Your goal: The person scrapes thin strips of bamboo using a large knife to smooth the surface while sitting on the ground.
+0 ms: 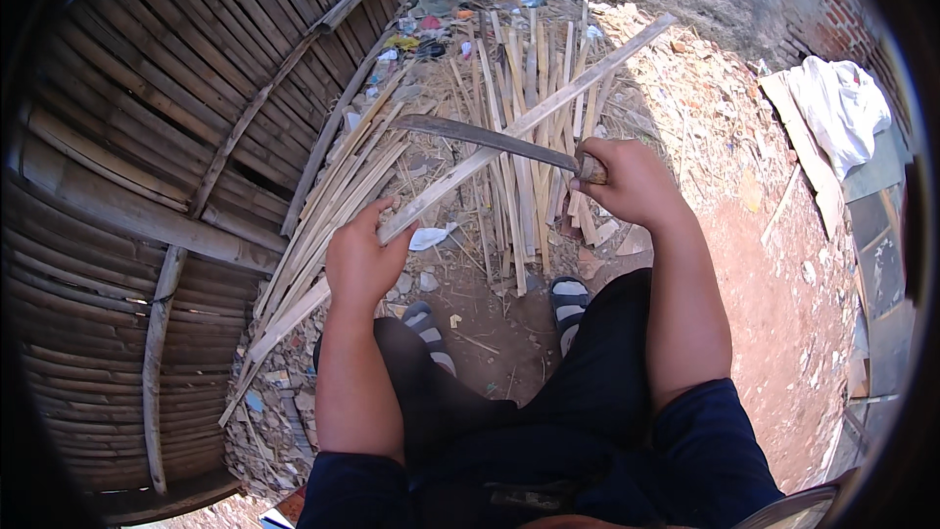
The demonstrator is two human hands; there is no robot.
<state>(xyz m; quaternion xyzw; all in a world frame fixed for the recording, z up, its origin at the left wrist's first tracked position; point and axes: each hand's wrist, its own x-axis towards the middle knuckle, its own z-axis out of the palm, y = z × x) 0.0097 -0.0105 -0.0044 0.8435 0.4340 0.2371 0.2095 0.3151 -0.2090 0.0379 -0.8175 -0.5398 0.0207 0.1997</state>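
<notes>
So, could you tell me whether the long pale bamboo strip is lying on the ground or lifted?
Lifted: the left hand holds the bamboo strip slanting above the dirt.

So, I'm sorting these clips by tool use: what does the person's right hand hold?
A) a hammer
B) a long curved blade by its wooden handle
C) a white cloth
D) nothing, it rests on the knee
B: the right hand grips the wooden handle of a long curved blade, whose edge lies across the bamboo strip that the left hand holds at its near end.
</notes>
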